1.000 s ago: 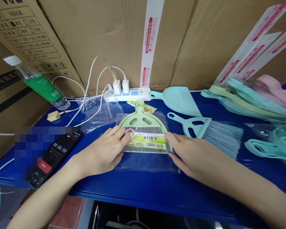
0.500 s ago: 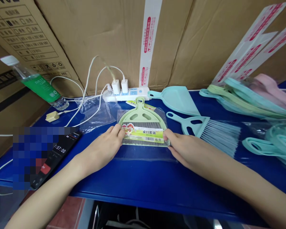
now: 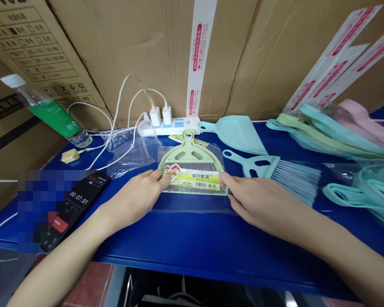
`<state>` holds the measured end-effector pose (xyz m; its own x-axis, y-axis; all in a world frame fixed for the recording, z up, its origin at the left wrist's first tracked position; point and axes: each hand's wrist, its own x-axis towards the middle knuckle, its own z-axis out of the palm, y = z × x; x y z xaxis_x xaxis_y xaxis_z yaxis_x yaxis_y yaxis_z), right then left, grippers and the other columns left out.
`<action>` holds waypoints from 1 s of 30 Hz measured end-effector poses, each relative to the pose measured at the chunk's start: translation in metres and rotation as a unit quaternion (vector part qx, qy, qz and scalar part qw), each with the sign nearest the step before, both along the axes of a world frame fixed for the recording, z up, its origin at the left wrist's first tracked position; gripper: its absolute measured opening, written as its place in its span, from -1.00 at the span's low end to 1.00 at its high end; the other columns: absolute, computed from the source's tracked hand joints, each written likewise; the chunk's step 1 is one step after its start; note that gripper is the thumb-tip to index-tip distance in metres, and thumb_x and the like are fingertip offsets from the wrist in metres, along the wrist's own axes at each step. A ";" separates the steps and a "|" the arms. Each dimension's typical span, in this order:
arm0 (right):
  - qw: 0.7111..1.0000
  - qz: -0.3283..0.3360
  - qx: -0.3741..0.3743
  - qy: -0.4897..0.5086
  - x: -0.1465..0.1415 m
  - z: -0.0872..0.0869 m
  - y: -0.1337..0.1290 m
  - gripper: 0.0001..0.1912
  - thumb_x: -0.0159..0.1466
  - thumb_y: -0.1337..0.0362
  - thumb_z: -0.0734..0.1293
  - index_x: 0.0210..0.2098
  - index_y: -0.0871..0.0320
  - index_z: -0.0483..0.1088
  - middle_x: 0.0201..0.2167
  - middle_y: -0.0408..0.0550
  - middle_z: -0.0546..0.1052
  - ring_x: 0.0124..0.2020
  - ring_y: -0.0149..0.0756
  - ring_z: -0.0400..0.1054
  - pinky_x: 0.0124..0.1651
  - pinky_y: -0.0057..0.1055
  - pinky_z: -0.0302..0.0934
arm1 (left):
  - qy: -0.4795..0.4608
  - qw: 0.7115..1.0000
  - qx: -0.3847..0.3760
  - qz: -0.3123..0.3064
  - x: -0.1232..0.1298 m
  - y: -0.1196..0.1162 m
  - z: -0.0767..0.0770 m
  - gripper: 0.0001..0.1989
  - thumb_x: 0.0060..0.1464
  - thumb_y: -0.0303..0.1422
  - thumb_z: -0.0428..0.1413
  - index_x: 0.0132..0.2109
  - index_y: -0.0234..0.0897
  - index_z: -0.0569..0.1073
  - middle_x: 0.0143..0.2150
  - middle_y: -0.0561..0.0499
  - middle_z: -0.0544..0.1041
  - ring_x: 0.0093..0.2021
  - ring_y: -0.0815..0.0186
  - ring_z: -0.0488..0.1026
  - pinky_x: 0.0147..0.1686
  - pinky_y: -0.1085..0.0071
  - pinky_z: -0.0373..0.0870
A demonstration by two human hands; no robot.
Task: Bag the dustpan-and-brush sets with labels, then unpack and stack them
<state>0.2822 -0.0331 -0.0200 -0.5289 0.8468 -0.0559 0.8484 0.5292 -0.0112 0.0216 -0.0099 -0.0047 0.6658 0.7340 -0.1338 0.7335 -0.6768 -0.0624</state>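
At your far left, a capped bottle with a green label (image 3: 54, 117) leans at a slant, and a phone (image 3: 77, 204) reading 00:07:01 lies nearer you on the blue table (image 3: 192, 238). Your left hand (image 3: 139, 192) is mostly closed, its fingers gripping the left edge of the wrapped green dustpan-and-brush set (image 3: 188, 149), which lies in front of you, handle pointing away, a printed label (image 3: 192, 178) across its bristles. Behind it sits the white power strip (image 3: 179, 126) with two plugged-in adapters. Your right hand (image 3: 248, 196) is nearly closed too, pinching the set's right edge between thumb and fingers. Past the strip lies a loose turquoise dustpan (image 3: 241, 134), and just beyond your right hand a matching brush (image 3: 269, 165). At far right are bagged sets (image 3: 326, 134) in green, turquoise and pink.
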 end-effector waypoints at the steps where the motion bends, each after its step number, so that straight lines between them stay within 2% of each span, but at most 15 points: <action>1: 1.000 0.010 0.018 0.005 0.000 -0.001 0.000 -0.84 0.23 0.50 0.18 -0.23 0.18 0.26 -0.45 -0.07 0.50 -0.56 -0.29 0.33 -0.53 -0.38 -0.10 | 0.006 1.000 -0.003 0.001 0.001 0.000 0.001 -0.76 0.23 -0.60 -0.13 -0.13 -0.31 0.40 -0.19 -0.10 0.48 -0.26 0.20 0.49 -0.24 0.26 0.49; 6: 0.992 0.070 0.098 0.030 0.001 -0.009 0.005 -0.94 0.28 0.41 0.23 -0.31 0.14 0.25 -0.41 -0.06 0.46 -0.47 -0.25 0.36 -0.51 -0.40 0.01 | 0.018 1.000 -0.001 0.002 0.002 -0.002 0.004 -0.80 0.29 -0.50 -0.10 -0.17 -0.30 0.42 -0.20 -0.07 0.51 -0.29 0.18 0.52 -0.29 0.24 0.51; 9: 0.984 0.106 0.139 0.037 0.003 -0.014 0.008 -0.84 0.27 0.50 0.17 -0.35 0.13 0.24 -0.42 -0.07 0.42 -0.48 -0.28 0.33 -0.50 -0.41 0.03 | 0.003 1.000 0.027 -0.013 0.002 -0.001 0.001 -0.83 0.27 -0.50 -0.06 -0.15 -0.30 0.43 -0.20 -0.06 0.51 -0.30 0.20 0.52 -0.33 0.28 0.51; 12: 0.974 0.141 0.173 0.045 0.006 -0.016 0.009 -0.75 0.20 0.61 0.12 -0.36 0.15 0.25 -0.42 -0.06 0.41 -0.50 -0.29 0.29 -0.48 -0.40 0.06 | -0.020 0.994 0.088 -0.068 0.004 0.001 -0.004 -0.81 0.21 -0.56 -0.01 -0.09 -0.30 0.43 -0.12 -0.09 0.51 -0.17 0.20 0.52 -0.21 0.29 0.52; 15: 0.971 0.150 0.178 0.047 0.007 -0.017 0.007 -0.72 0.16 0.63 0.09 -0.37 0.17 0.26 -0.43 -0.05 0.39 -0.50 -0.30 0.28 -0.49 -0.41 0.06 | -0.042 0.982 0.137 -0.122 0.007 0.003 -0.011 -0.83 0.21 -0.55 0.01 -0.10 -0.31 0.44 -0.13 -0.08 0.53 -0.15 0.20 0.52 -0.15 0.28 0.50; 21: 0.982 0.116 0.144 0.028 0.004 -0.013 0.004 -0.73 0.18 0.61 0.10 -0.37 0.18 0.32 -0.44 -0.06 0.39 -0.51 -0.30 0.28 -0.50 -0.39 0.04 | -0.050 0.965 0.199 -0.164 0.010 0.005 -0.019 -0.79 0.27 -0.53 -0.04 -0.20 -0.27 0.49 -0.30 0.02 0.52 -0.35 0.31 0.49 -0.34 0.39 0.43; 25: 0.976 0.118 0.175 0.043 -0.002 -0.010 0.005 -0.82 0.29 0.48 0.18 -0.37 0.19 0.35 -0.42 -0.05 0.41 -0.44 -0.24 0.32 -0.42 -0.34 0.12 | -0.055 0.963 0.200 -0.171 0.010 0.004 -0.020 -0.73 0.32 -0.48 -0.08 -0.22 -0.27 0.51 -0.37 0.04 0.49 -0.41 0.35 0.45 -0.40 0.42 0.39; 30: 0.959 0.164 0.215 0.088 -0.015 -0.015 0.008 -0.94 0.31 0.38 0.31 -0.31 0.21 0.41 -0.38 -0.06 0.45 -0.30 -0.21 0.32 -0.28 -0.32 0.14 | -0.095 0.967 0.157 -0.175 0.012 0.004 -0.020 -0.69 0.36 -0.43 -0.14 -0.09 -0.24 0.52 -0.31 0.02 0.53 -0.33 0.35 0.49 -0.37 0.45 0.40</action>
<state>0.2673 -0.0252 -0.0346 -0.7398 0.5583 0.3754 0.6409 0.7546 0.1407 0.0332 -0.0055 -0.0246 0.8718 0.4437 0.2078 0.4810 -0.8556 -0.1912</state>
